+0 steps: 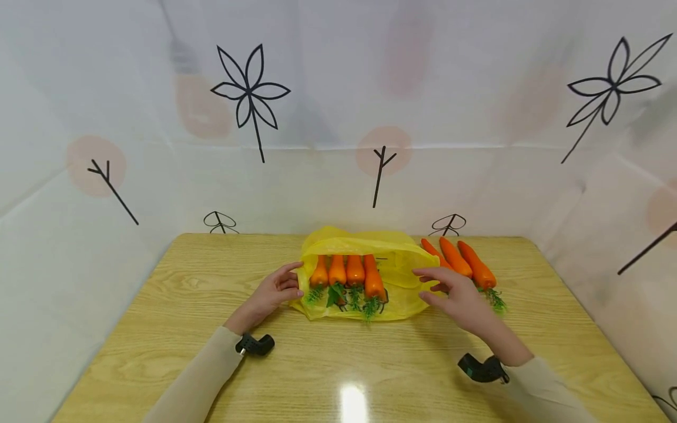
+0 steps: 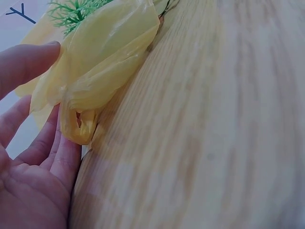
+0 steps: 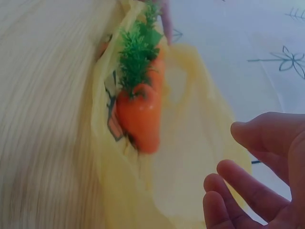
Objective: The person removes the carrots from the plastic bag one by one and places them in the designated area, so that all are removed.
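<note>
A yellow plastic bag (image 1: 399, 305) lies on the table with its mouth towards me. Several orange carrots (image 1: 337, 271) with green leafy tops lie side by side in its left part. My left hand (image 1: 275, 291) holds the bag's left edge; in the left wrist view its thumb (image 2: 40, 59) is on one side of the yellow film and the fingers are behind it. My right hand (image 1: 457, 294) is at the bag's right edge, fingers loosely bent and apart, holding nothing. In the right wrist view, a carrot (image 3: 140, 119) lies in the bag, away from the fingertips.
Three more carrots (image 1: 478, 267) lie on the table just right of the bag, partly behind the bag and my right hand. The wooden table (image 1: 296, 370) reaches back to a white patterned cloth (image 1: 317, 188) that hangs behind it and at both sides.
</note>
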The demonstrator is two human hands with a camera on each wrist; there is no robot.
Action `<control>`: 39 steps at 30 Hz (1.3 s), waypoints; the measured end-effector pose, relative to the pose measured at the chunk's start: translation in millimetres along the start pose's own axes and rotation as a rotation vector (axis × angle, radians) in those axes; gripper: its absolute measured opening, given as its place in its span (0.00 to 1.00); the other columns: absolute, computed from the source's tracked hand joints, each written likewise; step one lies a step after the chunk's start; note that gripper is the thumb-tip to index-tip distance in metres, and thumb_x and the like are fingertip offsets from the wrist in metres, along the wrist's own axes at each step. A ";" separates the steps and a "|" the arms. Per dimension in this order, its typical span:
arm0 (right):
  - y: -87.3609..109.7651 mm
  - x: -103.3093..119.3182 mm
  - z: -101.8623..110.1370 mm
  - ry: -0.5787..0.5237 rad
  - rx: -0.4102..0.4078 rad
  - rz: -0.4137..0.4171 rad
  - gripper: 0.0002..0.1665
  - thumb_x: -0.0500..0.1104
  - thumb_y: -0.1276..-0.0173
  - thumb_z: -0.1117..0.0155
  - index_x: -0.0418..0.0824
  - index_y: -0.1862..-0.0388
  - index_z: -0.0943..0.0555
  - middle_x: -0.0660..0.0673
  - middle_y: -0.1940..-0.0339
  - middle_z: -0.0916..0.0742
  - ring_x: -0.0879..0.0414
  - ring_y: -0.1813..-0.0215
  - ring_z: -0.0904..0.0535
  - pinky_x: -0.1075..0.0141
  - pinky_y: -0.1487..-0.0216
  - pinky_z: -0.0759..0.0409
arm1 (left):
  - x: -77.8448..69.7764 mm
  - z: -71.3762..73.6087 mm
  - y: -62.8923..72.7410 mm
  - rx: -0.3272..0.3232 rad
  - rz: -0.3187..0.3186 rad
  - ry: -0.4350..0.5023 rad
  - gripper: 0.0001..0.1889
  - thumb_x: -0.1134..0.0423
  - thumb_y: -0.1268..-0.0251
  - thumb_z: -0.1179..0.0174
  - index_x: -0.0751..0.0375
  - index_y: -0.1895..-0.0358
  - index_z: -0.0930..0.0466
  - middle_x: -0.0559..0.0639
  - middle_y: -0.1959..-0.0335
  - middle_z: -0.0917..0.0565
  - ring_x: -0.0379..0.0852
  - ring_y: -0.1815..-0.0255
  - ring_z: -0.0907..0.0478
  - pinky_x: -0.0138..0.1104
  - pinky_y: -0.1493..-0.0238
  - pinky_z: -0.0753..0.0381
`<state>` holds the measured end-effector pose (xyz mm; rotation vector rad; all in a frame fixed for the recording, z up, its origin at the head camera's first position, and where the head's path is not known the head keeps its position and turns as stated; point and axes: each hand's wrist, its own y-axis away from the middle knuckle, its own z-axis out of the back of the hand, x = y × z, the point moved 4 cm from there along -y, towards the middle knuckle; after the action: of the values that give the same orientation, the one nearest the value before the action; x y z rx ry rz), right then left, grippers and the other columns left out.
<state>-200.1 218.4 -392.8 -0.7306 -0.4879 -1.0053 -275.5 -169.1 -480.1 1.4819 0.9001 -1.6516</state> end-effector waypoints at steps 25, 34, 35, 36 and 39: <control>-49.8 -8.6 -55.0 -0.062 0.230 -0.156 0.22 0.43 0.25 0.38 0.37 0.36 0.21 0.38 0.38 0.19 0.43 0.43 0.20 0.51 0.49 0.19 | -1.6 -1.6 1.1 0.001 0.000 -0.004 0.37 0.71 0.31 0.38 0.58 0.22 0.43 0.65 0.38 0.30 0.56 0.40 0.27 0.34 0.47 0.21; -57.9 -11.9 -66.0 -0.103 0.266 -0.237 0.23 0.44 0.25 0.39 0.39 0.35 0.22 0.38 0.36 0.20 0.41 0.43 0.20 0.53 0.50 0.19 | -0.4 -1.2 0.2 0.003 -0.004 0.005 0.37 0.72 0.32 0.38 0.58 0.23 0.43 0.66 0.38 0.29 0.56 0.40 0.27 0.34 0.47 0.21; -58.4 -13.0 -67.3 -0.107 0.273 -0.236 0.23 0.44 0.25 0.39 0.39 0.34 0.22 0.37 0.36 0.20 0.40 0.43 0.20 0.53 0.51 0.19 | -0.4 -1.2 0.2 0.004 -0.004 0.007 0.37 0.72 0.32 0.38 0.58 0.23 0.43 0.66 0.38 0.29 0.56 0.40 0.27 0.35 0.47 0.21; -58.9 -14.3 -68.7 -0.112 0.280 -0.235 0.24 0.44 0.25 0.39 0.39 0.34 0.22 0.36 0.36 0.21 0.39 0.43 0.20 0.53 0.51 0.19 | -0.3 -1.1 0.2 0.005 -0.004 0.008 0.37 0.72 0.32 0.38 0.58 0.23 0.43 0.66 0.38 0.29 0.56 0.40 0.27 0.35 0.47 0.21; -60.2 -18.4 -72.7 -0.118 0.293 -0.249 0.25 0.46 0.25 0.39 0.40 0.32 0.23 0.35 0.36 0.21 0.39 0.43 0.20 0.53 0.50 0.19 | -0.6 -0.9 0.4 0.012 -0.004 0.013 0.37 0.71 0.31 0.38 0.58 0.22 0.43 0.67 0.38 0.29 0.57 0.40 0.27 0.35 0.46 0.21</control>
<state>-259.1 154.8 -434.4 -0.4752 -0.8256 -1.0959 -274.7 -168.5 -479.7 1.5014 0.9020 -1.6550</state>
